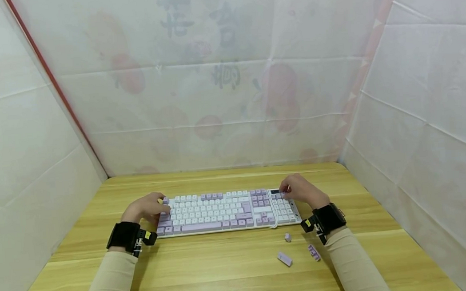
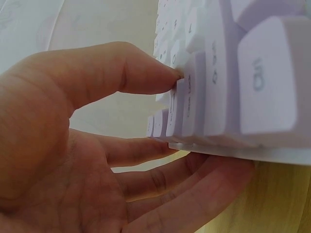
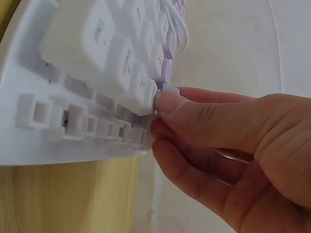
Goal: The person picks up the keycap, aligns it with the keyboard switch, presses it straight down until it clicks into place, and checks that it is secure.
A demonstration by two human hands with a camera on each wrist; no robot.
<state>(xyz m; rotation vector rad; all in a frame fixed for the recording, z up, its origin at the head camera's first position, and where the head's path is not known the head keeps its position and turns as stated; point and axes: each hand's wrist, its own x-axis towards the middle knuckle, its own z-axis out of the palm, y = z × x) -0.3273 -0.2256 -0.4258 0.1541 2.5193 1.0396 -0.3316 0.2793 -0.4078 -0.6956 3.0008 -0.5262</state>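
Observation:
A white and purple keyboard (image 1: 209,214) lies across the table. My left hand (image 1: 144,207) grips its left end; in the left wrist view the thumb rests on the keys near the Caps Lock key (image 2: 192,97), the other fingers along and under the edge. At the far right corner my right hand (image 1: 303,191) pinches a small purple keycap (image 1: 283,195) at the top of the number pad. The fingertips mostly hide it in the right wrist view. Bare key sockets (image 3: 73,121) show along the keyboard's right side.
Three loose purple keycaps lie in front of the keyboard's right part: a small one (image 1: 288,237), a long one (image 1: 285,259) and an upturned one (image 1: 314,252). A white cable (image 1: 274,209) runs over the keyboard. White sheets (image 1: 222,97) enclose the wooden table (image 1: 208,271).

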